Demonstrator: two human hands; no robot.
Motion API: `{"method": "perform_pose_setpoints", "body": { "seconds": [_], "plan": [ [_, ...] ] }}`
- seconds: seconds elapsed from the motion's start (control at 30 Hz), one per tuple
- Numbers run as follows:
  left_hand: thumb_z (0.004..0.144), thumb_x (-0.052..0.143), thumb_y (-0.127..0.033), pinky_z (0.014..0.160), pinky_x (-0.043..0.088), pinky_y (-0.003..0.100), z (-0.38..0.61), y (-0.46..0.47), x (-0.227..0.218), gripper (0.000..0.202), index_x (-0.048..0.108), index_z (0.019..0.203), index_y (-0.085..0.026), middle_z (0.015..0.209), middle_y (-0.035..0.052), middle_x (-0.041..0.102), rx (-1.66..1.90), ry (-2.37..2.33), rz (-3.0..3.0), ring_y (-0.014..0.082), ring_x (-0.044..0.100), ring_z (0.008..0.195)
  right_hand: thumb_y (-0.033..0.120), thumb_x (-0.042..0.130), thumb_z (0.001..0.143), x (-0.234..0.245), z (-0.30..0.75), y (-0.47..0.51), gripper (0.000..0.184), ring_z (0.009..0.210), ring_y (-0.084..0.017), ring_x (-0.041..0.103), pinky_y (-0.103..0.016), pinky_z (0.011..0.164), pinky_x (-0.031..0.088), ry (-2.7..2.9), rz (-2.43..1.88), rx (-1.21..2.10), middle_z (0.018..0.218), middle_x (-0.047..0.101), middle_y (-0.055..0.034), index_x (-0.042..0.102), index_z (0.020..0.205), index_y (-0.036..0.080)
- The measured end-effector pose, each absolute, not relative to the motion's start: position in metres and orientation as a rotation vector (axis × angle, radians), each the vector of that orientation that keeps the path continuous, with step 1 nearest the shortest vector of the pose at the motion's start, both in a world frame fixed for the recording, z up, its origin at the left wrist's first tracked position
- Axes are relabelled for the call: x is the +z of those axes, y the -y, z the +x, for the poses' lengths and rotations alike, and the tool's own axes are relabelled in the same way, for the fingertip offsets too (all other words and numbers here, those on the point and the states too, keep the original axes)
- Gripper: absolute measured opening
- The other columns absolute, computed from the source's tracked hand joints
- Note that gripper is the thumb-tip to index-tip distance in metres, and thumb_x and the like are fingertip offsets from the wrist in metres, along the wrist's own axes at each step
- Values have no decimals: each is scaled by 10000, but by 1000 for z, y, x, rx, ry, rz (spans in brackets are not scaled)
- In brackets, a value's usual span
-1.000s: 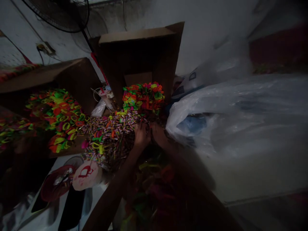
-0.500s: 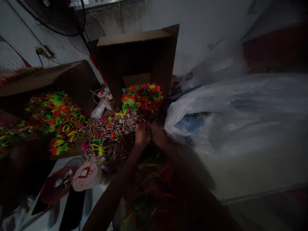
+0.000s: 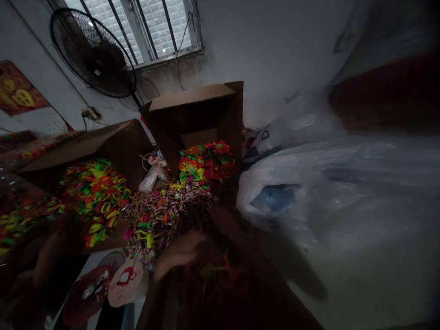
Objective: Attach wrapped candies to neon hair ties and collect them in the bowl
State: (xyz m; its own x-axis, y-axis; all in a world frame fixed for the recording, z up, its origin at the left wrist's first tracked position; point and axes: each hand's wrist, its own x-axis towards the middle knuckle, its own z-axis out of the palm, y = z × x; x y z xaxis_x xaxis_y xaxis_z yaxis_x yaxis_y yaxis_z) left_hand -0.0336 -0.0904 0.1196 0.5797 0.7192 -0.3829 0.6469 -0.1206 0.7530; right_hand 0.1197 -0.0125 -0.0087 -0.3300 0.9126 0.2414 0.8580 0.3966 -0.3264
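My left hand (image 3: 184,252) is smeared by motion, low over a dark heap of neon pieces (image 3: 223,270) close to my body. My right hand (image 3: 225,220) reaches forward at the near right edge of a pile of small, colourfully wrapped sticks (image 3: 154,206). Its fingers are dark and blurred, so what either hand holds does not show. Bright orange, green and yellow plastic loops (image 3: 202,165) spill from an upright open cardboard box (image 3: 237,110) behind the pile. A few such loops lie on the sticks.
More loops (image 3: 99,188) fill a second cardboard box (image 3: 117,133) at left. Another person's arm (image 3: 48,252) is beside it. A round pinkish lid (image 3: 127,282) and red bowl (image 3: 75,298) stand at front left. Large clear plastic bags (image 3: 326,183) lie right; a fan (image 3: 94,55) stands behind.
My hands were close together at the pile's near edge. My left hand has pulled back towards my body; the right stays further forward. The view has tilted up, showing more window and fan.
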Motion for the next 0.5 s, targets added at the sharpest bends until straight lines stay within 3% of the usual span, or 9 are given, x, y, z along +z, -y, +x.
{"method": "perform_pose_setpoints", "body": {
  "seconds": [0.1, 0.2, 0.27, 0.37, 0.43, 0.5],
  "plan": [
    [807, 569, -478, 518, 323, 233, -35, 93, 121, 356, 669, 624, -190, 569, -30, 589, -7, -1234, 1828, 135, 497, 566, 74, 364, 912, -5, 118, 10, 417, 1071, -240, 643, -350, 925, 471, 2326, -1611, 244, 1159, 694, -149, 624, 1226, 163],
    [893, 429, -537, 622, 415, 235, -35, 64, 107, 461, 691, 743, -189, 686, -29, 651, 287, -1379, 1851, 158, 566, 675, 131, 361, 944, -5, 116, 7, 378, 1089, -245, 640, -359, 956, 453, 2222, -1621, 332, 1161, 696, -141, 652, 1183, 165],
    [903, 430, -521, 710, 465, 257, -33, 28, 92, 415, 686, 858, -198, 809, -11, 697, 480, -1467, 1914, 186, 613, 792, 182, 348, 968, -5, 116, 7, 380, 1133, -247, 624, -362, 991, 439, 2144, -1605, 369, 1209, 679, -138, 650, 1198, 167],
    [889, 486, -348, 871, 481, 322, -26, -38, 67, 312, 631, 1098, -167, 1090, 95, 697, 571, -1655, 2060, 236, 632, 998, 233, 379, 967, -3, 116, 9, 398, 1201, -273, 589, -409, 1038, 418, 2081, -1635, 357, 1326, 614, -148, 601, 1293, 179],
    [836, 593, -355, 905, 478, 402, -20, -83, 53, 528, 512, 1296, -109, 1224, 209, 629, 414, -1930, 2108, 328, 586, 1135, 228, 422, 945, -3, 116, 10, 433, 1241, -286, 563, -441, 1056, 409, 2072, -1654, 332, 1398, 559, -146, 552, 1357, 199],
    [787, 669, -371, 948, 457, 465, -15, -126, 45, 749, 382, 1410, -69, 1396, 296, 469, 351, -2132, 2163, 407, 458, 1288, 205, 415, 938, -7, 114, 11, 452, 1287, -277, 531, -448, 1094, 385, 2069, -1644, 341, 1417, 548, -128, 543, 1372, 208]
  ]
}}
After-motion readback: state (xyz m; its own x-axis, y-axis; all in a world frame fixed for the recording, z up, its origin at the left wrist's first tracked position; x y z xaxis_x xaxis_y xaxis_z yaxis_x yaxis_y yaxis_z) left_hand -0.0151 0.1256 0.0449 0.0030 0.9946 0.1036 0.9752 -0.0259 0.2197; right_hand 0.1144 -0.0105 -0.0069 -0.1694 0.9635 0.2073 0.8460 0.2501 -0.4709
